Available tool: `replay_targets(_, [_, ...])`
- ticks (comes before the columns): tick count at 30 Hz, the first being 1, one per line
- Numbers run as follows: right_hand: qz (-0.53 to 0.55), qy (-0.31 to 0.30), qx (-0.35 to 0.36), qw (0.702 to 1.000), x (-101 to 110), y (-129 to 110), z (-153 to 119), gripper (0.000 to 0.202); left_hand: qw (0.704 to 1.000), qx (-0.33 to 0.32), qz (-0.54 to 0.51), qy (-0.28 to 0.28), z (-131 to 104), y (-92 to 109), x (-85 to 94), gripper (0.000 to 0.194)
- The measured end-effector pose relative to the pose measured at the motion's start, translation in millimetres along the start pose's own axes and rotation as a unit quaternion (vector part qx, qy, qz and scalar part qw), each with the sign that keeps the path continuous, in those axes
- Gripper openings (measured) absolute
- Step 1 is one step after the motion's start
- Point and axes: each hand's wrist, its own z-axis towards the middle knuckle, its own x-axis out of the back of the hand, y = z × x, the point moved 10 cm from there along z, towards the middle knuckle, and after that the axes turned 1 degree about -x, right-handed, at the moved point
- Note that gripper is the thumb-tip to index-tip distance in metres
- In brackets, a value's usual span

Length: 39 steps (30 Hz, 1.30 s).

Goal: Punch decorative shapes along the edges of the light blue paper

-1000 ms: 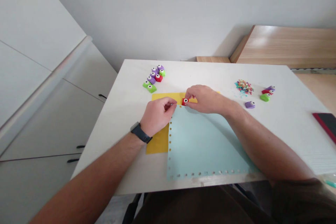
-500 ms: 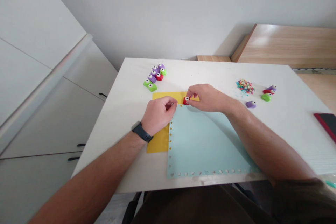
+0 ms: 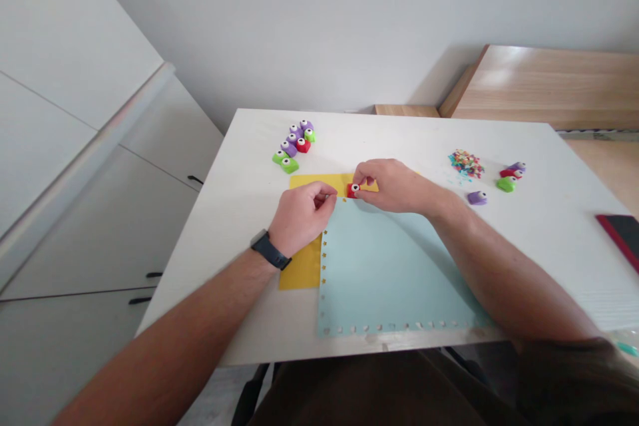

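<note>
My right hand [image 3: 387, 184] grips a small red craft punch [image 3: 351, 191] with a white top, at the far edge of a light blue sheet of paper [image 3: 394, 266]. My left hand [image 3: 304, 213] pinches that sheet near its far left corner. Punched shapes run along the sheet's left and near edges, and one hole shows at the far edge by the left fingertips. Under the blue sheet lies a yellow sheet [image 3: 299, 266], showing at the left and far sides.
Several purple, green and red punches [image 3: 292, 140] stand at the back left. Paper confetti [image 3: 466, 164] is heaped at the right, beside a purple punch [image 3: 478, 198] and a green punch [image 3: 506, 184]. A dark red-edged object [image 3: 619, 233] lies at the table's right edge.
The red punch and right fingertips have shifted very slightly left along the far edge of the blue sheet. The left hand keeps its pinch on the paper.
</note>
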Motion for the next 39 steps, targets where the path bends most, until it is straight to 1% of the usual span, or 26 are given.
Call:
replay_targets(16, [0.001,-0.003,-0.005,1.000,2,1,-1,0.011,1.000,0.011,-0.008,0.011,0,-4,1.8,0.023])
replay_targets(22, [0.007,-0.013,0.008,1.000,1,-3,-2,0.012,1.000,0.009,0.000,0.012,0,-4,1.6,0.021])
replay_targets(29, [0.011,-0.037,0.013,0.999,-4,-7,-3,0.012,1.000,0.006,0.020,0.017,0,-4,0.6,0.022])
replay_targets(39, [0.021,-0.047,0.011,0.999,-5,-10,-5,0.011,0.999,0.003,0.030,0.020,-1,0,-1.2,0.019])
